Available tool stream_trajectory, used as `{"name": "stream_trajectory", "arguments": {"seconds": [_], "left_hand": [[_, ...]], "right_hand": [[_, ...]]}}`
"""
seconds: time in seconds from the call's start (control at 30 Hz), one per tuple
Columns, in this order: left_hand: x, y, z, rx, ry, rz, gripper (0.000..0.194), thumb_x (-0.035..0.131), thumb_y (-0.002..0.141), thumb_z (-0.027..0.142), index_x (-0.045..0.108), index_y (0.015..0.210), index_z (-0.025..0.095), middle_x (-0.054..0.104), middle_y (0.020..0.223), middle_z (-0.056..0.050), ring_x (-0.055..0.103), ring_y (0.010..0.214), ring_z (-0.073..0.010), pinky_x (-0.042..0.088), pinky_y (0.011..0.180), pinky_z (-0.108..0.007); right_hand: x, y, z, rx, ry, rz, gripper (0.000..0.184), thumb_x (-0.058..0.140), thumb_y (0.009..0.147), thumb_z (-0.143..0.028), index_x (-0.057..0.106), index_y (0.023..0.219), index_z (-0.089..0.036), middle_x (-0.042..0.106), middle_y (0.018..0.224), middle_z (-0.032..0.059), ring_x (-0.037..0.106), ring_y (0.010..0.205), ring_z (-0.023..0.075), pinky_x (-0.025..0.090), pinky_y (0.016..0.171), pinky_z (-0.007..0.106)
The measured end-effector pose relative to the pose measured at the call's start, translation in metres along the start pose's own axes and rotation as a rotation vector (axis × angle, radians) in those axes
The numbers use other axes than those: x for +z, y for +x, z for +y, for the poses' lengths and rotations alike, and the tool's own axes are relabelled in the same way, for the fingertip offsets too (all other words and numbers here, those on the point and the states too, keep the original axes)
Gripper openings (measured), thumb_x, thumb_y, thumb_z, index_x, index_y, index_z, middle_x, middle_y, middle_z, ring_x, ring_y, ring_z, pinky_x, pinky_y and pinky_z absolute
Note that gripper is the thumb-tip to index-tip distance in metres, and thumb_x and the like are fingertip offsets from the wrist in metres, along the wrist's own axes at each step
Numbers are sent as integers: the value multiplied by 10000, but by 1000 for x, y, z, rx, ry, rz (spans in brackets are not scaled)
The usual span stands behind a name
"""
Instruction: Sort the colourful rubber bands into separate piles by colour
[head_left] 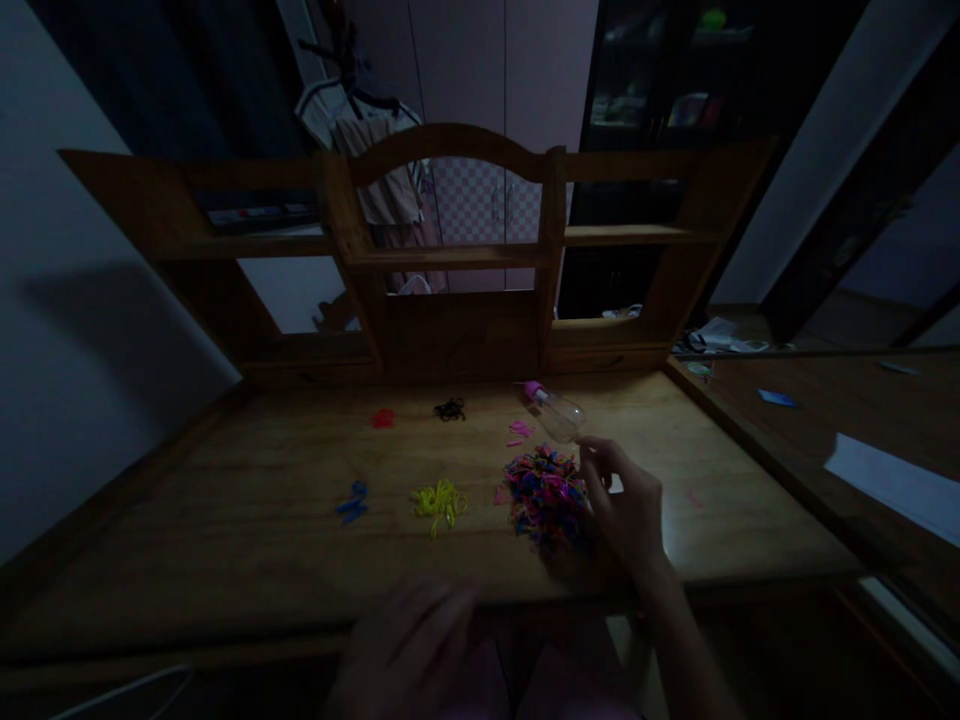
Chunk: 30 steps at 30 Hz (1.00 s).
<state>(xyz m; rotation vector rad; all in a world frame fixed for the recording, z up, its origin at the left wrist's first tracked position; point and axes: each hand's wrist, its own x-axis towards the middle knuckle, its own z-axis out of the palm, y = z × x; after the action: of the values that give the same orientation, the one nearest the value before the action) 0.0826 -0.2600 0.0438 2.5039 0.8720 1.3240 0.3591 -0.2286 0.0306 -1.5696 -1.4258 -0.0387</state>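
A heap of thin multicoloured rubber bands point(547, 495) lies on the wooden desk. My right hand point(626, 495) is at the heap's right edge, its fingers bent and drawn together. Whatever the fingertips hold, if anything, is too small to make out. Just beyond them lies a clear bottle point(562, 418) on its side, its pink cap point(532, 390) pointing away to the left. My left hand point(409, 640) is smeared by motion at the desk's front edge, apart from the bands. Smaller groups lie further left: yellow bands point(439, 502) and blue bands point(353, 502).
Red bands point(382, 418), black bands point(450, 409) and pink bands point(520, 431) lie toward the back. A wooden shelf unit point(450, 256) rises behind the desk surface point(247, 500). White paper point(896, 485) rests on a surface to the right.
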Motion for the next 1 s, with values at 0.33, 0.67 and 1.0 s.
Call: {"name": "stream_trajectory", "arguments": {"seconds": [0.33,0.67,1.0], "left_hand": [[109,84,-47,-68,135,-340,225,584,879,104,648,1065,213,586,1070,-58,530,1045,-222,483,921,-389],[110,83,-51,-79,267,-422,138,560,918,188,667,1004,200,613,1008,-59,540,977,-223,446,892,-370],[101,85,-57,-124,155,-370,81,595,899,187,656,951,195,615,990,-46,545,965,-215,442,865,-338]], "right_hand": [[12,-13,9,5,-68,-125,197,458,952,-240,614,1067,-200,671,801,22,614,660,152,416,643,242],[13,-15,13,34,-62,-107,159,501,936,-247,615,1042,-215,672,808,5,610,656,144,399,630,238],[12,-16,12,22,-74,-91,151,517,923,-235,618,1035,-221,677,803,-4,618,652,141,396,613,235]]}}
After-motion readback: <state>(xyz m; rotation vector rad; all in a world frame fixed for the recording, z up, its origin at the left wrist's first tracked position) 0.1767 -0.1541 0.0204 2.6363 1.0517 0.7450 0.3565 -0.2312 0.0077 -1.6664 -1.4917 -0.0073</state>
